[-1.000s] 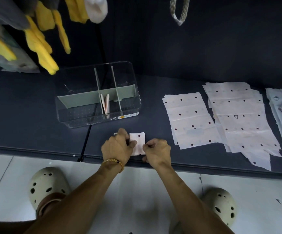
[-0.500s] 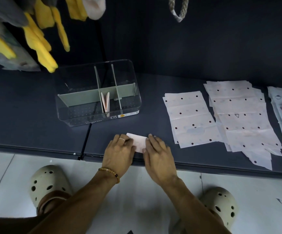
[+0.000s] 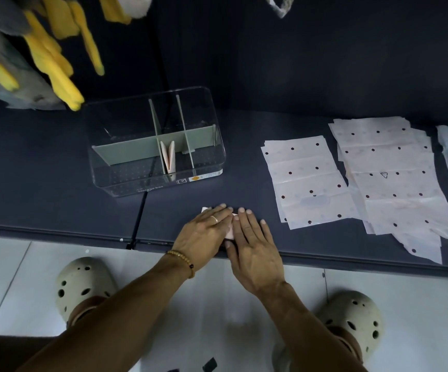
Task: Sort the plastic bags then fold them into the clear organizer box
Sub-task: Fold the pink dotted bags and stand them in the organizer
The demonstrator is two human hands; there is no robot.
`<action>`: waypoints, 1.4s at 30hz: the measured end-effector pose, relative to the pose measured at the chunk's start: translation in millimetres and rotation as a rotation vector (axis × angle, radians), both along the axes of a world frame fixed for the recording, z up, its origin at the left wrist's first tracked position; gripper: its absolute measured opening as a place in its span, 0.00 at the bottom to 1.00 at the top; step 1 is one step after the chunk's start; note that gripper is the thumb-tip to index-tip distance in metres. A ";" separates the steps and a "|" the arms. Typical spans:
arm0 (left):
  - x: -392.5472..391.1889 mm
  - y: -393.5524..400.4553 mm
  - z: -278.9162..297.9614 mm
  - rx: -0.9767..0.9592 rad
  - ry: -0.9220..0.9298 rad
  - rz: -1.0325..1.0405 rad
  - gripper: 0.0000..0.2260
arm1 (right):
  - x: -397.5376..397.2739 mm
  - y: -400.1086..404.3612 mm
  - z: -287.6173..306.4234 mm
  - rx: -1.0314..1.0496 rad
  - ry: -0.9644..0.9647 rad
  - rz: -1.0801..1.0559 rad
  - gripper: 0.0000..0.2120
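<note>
Pressing flat, both hands (image 3: 228, 234) side by side cover folded bag (image 3: 230, 232), organizer box (image 3: 158, 167) behind, bag stacks (image 3: 308, 181) right.

Two hands, the left hand (image 3: 202, 232) and the right hand (image 3: 255, 248), are showing low in the middle. One clear box (image 3: 156, 140) is sitting left of center, holding two folded bags (image 3: 168, 158). Three bag piles (image 3: 310, 181) are lying at right. Two shoes (image 3: 83, 284) are showing at the bottom.

Both hands (image 3: 233, 237) flat, fingers extended

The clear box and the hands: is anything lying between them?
Nothing: the head view shows bare dark mat between the clear box and both hands.
</note>
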State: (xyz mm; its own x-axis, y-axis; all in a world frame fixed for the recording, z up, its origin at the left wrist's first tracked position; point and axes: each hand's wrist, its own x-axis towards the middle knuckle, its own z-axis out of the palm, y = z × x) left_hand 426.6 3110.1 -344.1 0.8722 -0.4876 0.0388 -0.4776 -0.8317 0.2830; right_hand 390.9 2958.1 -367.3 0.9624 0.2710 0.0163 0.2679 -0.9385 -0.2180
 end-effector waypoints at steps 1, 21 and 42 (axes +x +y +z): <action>-1.0 4.3 0.1 -0.025 -0.040 0.002 0.21 | -0.3 0.1 0.8 -0.004 0.000 -0.002 0.27; 22.6 21.1 9.3 -0.112 0.053 0.316 0.14 | 0.3 -0.5 -0.5 0.071 -0.020 0.009 0.27; 62.3 61.4 41.1 -0.782 -0.012 0.761 0.08 | 90.1 38.3 80.6 0.891 0.206 -0.398 0.09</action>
State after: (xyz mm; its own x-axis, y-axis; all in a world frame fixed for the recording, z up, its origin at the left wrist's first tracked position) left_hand 489.0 3171.5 -303.0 0.9325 0.3427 0.1141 0.0792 -0.5023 0.8610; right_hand 481.0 2996.4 -286.8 0.9874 -0.1020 -0.1213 -0.1534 -0.4231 -0.8930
